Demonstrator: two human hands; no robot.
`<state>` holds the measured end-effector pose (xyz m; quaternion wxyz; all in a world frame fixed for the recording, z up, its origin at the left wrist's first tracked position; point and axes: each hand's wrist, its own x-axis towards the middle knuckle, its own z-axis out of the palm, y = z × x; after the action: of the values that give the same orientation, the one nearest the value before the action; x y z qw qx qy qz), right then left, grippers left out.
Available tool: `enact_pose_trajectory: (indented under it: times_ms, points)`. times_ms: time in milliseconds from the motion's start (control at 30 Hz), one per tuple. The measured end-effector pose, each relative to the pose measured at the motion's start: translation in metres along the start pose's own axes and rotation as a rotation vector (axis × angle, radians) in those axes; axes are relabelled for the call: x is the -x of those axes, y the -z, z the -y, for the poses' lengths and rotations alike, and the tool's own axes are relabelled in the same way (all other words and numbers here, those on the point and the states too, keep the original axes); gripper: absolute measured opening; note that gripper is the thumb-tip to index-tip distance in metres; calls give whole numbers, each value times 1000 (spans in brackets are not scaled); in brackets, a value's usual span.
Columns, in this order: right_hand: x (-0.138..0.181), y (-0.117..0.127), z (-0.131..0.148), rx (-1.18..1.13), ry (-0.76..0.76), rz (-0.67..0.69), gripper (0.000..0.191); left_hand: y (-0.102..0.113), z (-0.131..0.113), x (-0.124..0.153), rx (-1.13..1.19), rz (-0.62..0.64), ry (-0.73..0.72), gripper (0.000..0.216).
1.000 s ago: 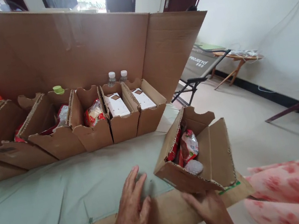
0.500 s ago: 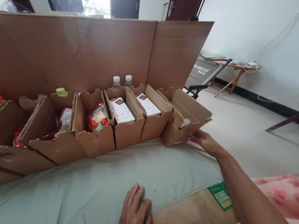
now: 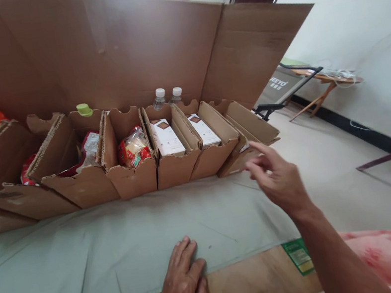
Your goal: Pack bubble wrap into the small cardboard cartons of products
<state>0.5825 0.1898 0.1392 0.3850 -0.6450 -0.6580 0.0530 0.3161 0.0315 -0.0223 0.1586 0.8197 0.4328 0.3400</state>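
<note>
Hovering half-curled with the forefinger out, the fingers [image 3: 261,149] of the right hand [image 3: 281,182] grasp nothing, and the hand hangs just in front of the end box [image 3: 253,128]. That box stands at the right end of a row of boxes [image 3: 135,172] on the cloth [image 3: 67,260], against its neighbour. The left hand [image 3: 185,290] lies flat, fingers released, on the cloth's near edge over the tabletop [image 3: 243,289]. Two bottles [image 3: 161,97] stand behind the row, before a cardboard wall [image 3: 107,56].

Row of boxes [image 3: 136,174] before me
The end box [image 3: 250,126] sits rightmost, my right hand [image 3: 281,182] just before it; left hand [image 3: 185,292] on the cloth [image 3: 86,256].
</note>
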Motion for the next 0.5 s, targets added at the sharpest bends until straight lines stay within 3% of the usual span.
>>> enact_pose_trajectory:
  times_ms: [67,133,200,267,367,500]
  points:
    - [-19,-15,31,138,125,140,57,0,0,1,6,2,16,43]
    - [-38,-31,49,253,152,215,45,-2,0,1,18,-20,16,42]
    - [-48,-38,57,300,154,220,30,-4,1,1,41,-51,11,41]
    - [-39,-32,57,306,161,201,26,-5,3,0,82,-81,15,41]
    - [9,-2,49,297,173,187,27,-6,6,0,179,-114,48,45]
    - [112,60,24,205,205,98,25,3,6,-1,293,-134,144,56]
